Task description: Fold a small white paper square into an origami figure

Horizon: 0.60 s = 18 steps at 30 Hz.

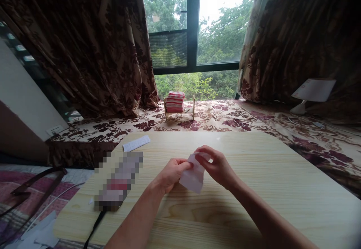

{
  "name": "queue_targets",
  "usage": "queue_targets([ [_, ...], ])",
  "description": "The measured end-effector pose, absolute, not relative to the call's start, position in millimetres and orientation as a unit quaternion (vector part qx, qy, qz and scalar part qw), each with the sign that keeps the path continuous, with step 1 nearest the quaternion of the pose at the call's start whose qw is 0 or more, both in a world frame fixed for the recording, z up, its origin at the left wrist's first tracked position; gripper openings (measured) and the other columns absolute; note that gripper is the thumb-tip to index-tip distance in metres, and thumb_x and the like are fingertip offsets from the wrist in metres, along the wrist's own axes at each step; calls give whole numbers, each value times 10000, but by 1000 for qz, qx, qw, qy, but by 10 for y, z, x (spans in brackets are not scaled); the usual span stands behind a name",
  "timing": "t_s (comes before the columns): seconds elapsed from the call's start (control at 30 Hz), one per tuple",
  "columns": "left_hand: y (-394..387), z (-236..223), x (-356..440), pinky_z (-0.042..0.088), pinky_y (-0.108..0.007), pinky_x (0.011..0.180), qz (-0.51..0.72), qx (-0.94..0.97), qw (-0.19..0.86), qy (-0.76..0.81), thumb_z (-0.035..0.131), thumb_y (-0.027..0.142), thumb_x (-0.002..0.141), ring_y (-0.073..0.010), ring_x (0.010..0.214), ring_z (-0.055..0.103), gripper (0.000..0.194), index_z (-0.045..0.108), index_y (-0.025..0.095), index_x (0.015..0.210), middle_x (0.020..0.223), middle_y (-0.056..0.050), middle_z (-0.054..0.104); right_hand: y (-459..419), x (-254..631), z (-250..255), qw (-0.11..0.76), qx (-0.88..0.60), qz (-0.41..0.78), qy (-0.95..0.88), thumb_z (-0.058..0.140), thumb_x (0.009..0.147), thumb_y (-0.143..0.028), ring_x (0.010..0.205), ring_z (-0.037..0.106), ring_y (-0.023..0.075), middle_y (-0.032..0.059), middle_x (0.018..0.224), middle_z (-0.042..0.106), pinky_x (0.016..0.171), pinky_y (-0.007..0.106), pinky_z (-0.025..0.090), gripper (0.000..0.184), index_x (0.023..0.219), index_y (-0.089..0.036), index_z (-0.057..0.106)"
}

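A small sheet of thin white paper point(194, 177) is held above the wooden table point(239, 211), between my two hands. My left hand point(172, 173) pinches its left side, thumb on top. At the upper right edge, the fingers of my right hand point(216, 162) are curled and closed on the paper, which bends there. The paper's lower corner hangs free. Some of my left fingers are hidden behind the sheet.
A pixelated object point(120, 183) with a dark cord lies on the table's left side. Behind it is a folded printed paper point(137, 143). On the floral window seat stand a small rack point(180, 114) with folded striped cloths point(175, 101) and a white lamp point(313, 90).
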<state>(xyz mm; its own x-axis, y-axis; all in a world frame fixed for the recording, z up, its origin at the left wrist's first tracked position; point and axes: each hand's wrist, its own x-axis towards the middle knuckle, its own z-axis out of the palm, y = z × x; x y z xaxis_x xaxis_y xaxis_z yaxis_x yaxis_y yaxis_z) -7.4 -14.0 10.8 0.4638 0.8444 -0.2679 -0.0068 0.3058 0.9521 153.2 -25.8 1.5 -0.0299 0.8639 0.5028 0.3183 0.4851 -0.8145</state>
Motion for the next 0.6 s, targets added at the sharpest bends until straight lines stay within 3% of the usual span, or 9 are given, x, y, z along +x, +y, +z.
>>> queue_targets([
  [0.23, -125, 114, -87, 282, -208, 439, 313, 500, 676, 442, 618, 343, 662, -87, 432, 452, 231, 629, 121, 597, 513, -4, 563, -234, 1539, -14, 544, -457, 283, -645, 593, 731, -275, 776, 615, 202, 50, 831, 677, 679, 303, 488, 146, 846, -192, 628],
  [0.6, -112, 102, -90, 278, -221, 448, 325, 489, 678, 442, 608, 328, 665, -93, 437, 456, 213, 620, 123, 610, 504, 1, 552, -253, 1556, 23, 518, -412, 292, -690, 501, 793, -189, 763, 566, 170, 37, 798, 601, 655, 271, 457, 136, 777, -200, 636],
])
